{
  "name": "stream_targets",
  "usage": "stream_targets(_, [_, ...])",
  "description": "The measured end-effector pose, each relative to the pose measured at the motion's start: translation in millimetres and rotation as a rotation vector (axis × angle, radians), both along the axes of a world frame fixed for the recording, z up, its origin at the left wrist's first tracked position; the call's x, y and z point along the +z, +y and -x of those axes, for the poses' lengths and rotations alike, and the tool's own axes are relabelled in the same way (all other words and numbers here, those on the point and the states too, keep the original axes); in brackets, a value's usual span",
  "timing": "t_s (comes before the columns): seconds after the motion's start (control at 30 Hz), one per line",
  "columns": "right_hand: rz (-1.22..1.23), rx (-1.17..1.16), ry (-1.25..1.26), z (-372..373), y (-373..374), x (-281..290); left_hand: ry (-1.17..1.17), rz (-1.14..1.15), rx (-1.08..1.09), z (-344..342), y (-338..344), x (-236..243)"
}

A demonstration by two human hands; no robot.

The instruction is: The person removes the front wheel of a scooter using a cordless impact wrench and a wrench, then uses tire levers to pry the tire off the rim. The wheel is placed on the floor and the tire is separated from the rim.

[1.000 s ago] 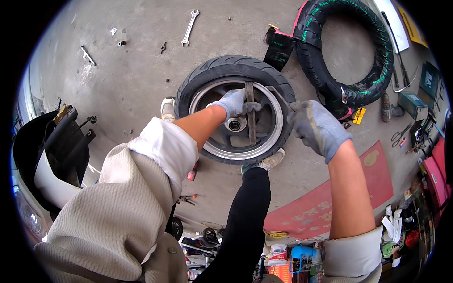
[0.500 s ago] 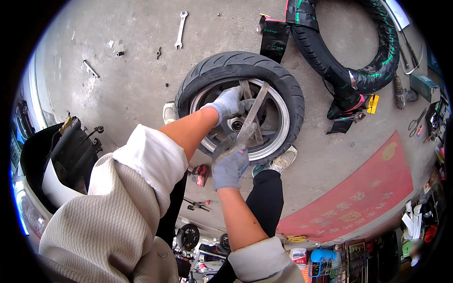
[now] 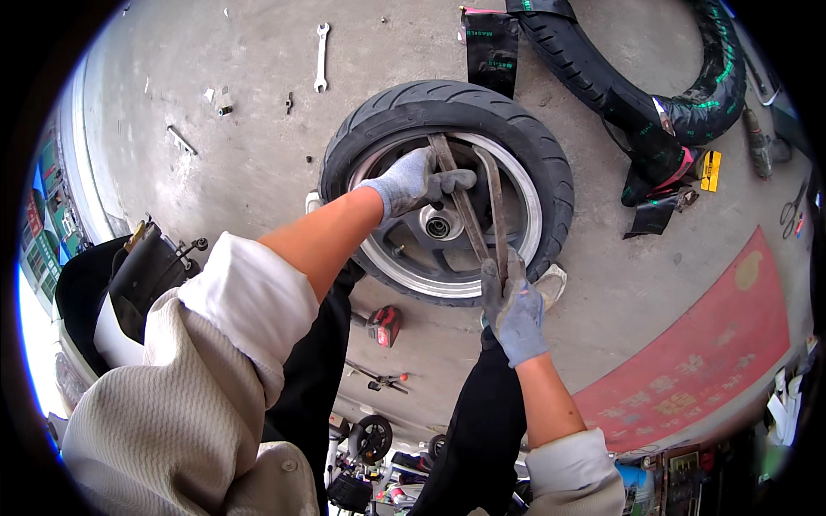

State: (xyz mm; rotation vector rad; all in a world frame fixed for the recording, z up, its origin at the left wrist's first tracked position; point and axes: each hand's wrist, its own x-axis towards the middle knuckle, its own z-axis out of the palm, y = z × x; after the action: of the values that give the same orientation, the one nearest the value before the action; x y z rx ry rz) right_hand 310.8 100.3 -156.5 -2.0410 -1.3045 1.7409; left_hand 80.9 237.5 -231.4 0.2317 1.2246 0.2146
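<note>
A wheel with a black tyre (image 3: 370, 120) and a silver rim (image 3: 527, 215) lies flat between my feet. My gloved left hand (image 3: 415, 184) is closed around a flat metal tyre lever (image 3: 465, 213), whose far end meets the tyre's inner edge at the top of the rim. My gloved right hand (image 3: 516, 314) grips the near end of a second, curved tyre lever (image 3: 497, 202), which crosses the rim beside the first. The first lever's near end also reaches my right fingers; whether they grip it too, I cannot tell.
A partly wrapped tyre (image 3: 594, 82) lies at the far right. An open-ended wrench (image 3: 322, 58) and small metal parts rest on the concrete beyond. Near my legs lies a red and black power tool (image 3: 384, 326). A red mat (image 3: 688, 370) covers the right floor; a motor scooter part (image 3: 142, 292) stands left.
My right hand has moved right, swinging the near end of its tyre lever that way. My left hand stays by the rim's centre. The view has shifted slightly.
</note>
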Motion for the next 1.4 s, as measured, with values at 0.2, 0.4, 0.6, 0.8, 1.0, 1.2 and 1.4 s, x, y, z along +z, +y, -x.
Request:
stream_targets(0.2, [0.373,-0.218,0.23,-92,64,94,0.072,-0.064,-0.114,-4,2,1])
stream_targets(0.4, [0.766,-0.503,0.478,-122,119,93,0.094,-0.084,-0.112,-20,6,18])
stream_targets(0.6, [0.857,-0.238,0.177,-92,175,103,0.218,-0.158,-0.363,-22,12,17])
stream_targets(0.8, [0.689,-0.137,-0.054,-11,167,118,0.151,-0.204,-0.286,-15,8,12])
stream_targets(1.0, [0.741,-0.149,-0.126,6,214,108,-0.071,0.056,0.026,-13,23,-5])
stream_targets(1.2, [-0.121,0.159,-0.26,8,117,65,0.011,-0.046,0.002,-13,-8,-11])
stream_targets(1.4, [0.349,-0.704,-0.076,82,12,42,0.074,-0.204,-0.093,-17,-10,3])
